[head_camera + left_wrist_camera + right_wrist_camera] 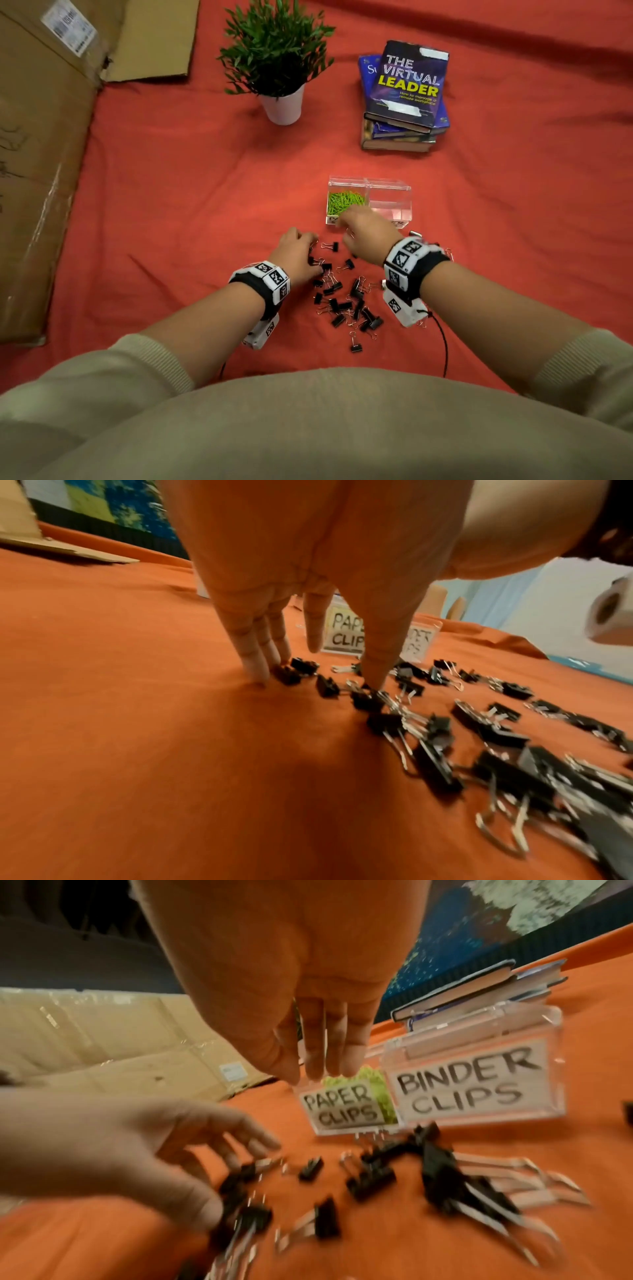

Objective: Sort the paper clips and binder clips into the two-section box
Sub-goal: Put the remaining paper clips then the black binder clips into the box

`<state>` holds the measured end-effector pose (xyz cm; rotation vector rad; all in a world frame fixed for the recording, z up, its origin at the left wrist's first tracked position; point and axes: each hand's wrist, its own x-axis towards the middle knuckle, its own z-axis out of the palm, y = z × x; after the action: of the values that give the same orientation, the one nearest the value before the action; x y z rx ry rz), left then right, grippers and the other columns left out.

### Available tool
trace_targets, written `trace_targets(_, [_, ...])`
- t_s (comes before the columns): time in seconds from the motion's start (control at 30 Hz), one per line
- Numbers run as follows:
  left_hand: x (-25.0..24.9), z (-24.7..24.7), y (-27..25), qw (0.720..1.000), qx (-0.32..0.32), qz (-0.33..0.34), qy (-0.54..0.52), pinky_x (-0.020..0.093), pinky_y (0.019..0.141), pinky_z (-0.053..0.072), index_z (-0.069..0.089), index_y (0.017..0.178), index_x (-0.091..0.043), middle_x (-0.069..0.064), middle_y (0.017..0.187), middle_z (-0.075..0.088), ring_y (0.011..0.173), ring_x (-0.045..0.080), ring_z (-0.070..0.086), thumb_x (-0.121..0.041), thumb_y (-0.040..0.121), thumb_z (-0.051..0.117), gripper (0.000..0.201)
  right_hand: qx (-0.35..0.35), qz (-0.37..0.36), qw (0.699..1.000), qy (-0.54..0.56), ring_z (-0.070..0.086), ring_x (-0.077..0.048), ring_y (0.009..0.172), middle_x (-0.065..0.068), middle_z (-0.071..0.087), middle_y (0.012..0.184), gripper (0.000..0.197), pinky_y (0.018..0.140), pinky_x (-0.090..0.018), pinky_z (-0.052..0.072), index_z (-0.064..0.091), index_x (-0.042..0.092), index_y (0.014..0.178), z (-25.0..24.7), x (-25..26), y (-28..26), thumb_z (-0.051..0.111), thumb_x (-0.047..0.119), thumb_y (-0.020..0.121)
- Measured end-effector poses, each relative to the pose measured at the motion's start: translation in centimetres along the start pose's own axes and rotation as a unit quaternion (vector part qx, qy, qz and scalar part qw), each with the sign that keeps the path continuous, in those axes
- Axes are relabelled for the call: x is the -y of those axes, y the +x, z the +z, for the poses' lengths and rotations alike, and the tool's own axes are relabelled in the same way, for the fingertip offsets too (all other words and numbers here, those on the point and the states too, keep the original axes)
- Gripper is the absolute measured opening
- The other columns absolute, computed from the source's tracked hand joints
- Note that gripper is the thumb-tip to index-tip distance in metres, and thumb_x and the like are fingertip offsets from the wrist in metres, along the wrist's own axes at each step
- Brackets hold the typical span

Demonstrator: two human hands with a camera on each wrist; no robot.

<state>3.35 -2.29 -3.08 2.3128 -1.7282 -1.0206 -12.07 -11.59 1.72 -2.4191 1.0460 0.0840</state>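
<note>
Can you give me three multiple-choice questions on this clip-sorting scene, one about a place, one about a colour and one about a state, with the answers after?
1. Where do the loose binder clips lie?
A. in the box
B. on the red cloth before the box
C. on the books

2. What colour are the paper clips?
A. green
B. silver
C. blue

3. How is the section labelled BINDER CLIPS?
A. full
B. half full
C. empty

Answers: 1 B, they are scattered between the left hand and right hand; 2 A, green shows through the clear wall; 3 C, only cloth shows through it.
</note>
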Motion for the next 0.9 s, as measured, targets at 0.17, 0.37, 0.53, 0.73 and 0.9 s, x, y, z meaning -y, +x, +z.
trace_targets(0.17, [-0.9,1.1,-0.3,0.999,0.009,0.039,0.019,0.039,0.098,0.044,0.049,0.131,-0.025,0.006,0.117,0.041,0.113,0.023,0.043,-0.034,0.072,0.077,0.065,0.134,0.062,0.979,-0.138,0.023,-0.038,0.135,-0.011,0.025,0.150,0.064,0.103,-0.051,0.037,0.032,0.019,0.140,3.8,-0.8,-2.5,0.059,0.036,0.085])
trace_targets(0.37, [-1.6,1.5,-0.4,0.999,0.004,0.033,0.018,0.037,0.094,0.043,0.056,0.112,-0.017,0.009,0.112,0.043,0.107,0.026,0.047,-0.020,0.076,0.074,0.041,0.078,0.052,0.990,-0.105,0.035,-0.033,0.117,-0.009,0.037,0.133,0.039,0.090,-0.048,0.045,0.047,0.016,0.126,5.3,-1.2,-3.3,0.056,0.018,0.088])
trace_targets(0.53, [-1.6,1.5,-0.5,1.000,0.011,0.006,-0.019,0.039,0.092,0.046,0.056,0.106,-0.018,0.008,0.108,0.043,0.102,0.027,0.050,-0.017,0.074,0.076,0.038,0.093,0.047,0.993,-0.060,0.034,-0.032,0.111,-0.010,0.040,0.124,0.032,0.084,-0.041,0.048,0.052,0.010,0.114,5.4,-1.4,-3.5,0.052,0.005,0.083])
trace_targets(0.73, [-1.5,1.2,-0.8,0.999,0.009,0.001,-0.036,0.036,0.090,0.045,0.054,0.100,-0.021,0.007,0.103,0.044,0.099,0.028,0.051,-0.013,0.073,0.075,0.035,0.096,0.013,0.994,-0.050,0.036,-0.033,0.110,-0.008,0.044,0.117,0.033,0.080,-0.041,0.047,0.050,0.007,0.110,5.2,-2.1,-3.7,0.054,0.003,0.078])
trace_targets(0.9, [-1.8,1.1,-1.0,1.000,0.005,0.001,-0.030,0.033,0.085,0.041,0.053,0.096,-0.023,0.005,0.101,0.048,0.098,0.026,0.051,-0.007,0.076,0.068,0.030,0.053,0.007,0.999,0.009,0.035,-0.022,0.090,-0.008,0.053,0.100,0.015,0.077,-0.034,0.039,0.057,0.006,0.089,5.0,-3.1,-4.1,0.053,-0.002,0.077])
